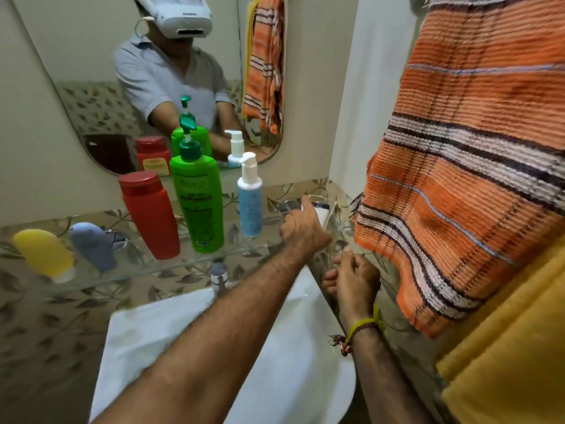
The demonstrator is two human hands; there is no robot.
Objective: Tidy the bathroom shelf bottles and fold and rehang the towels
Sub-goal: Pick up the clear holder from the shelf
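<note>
Left hand (304, 229) grips white jar (321, 212) on glass shelf (128, 270).

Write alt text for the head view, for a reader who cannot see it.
A person's left hand reaches to a white jar at the right end of a glass shelf holding red, green and blue bottles. The right hand hangs loosely curled below, above a white sink. An orange striped towel hangs on the right.
</note>
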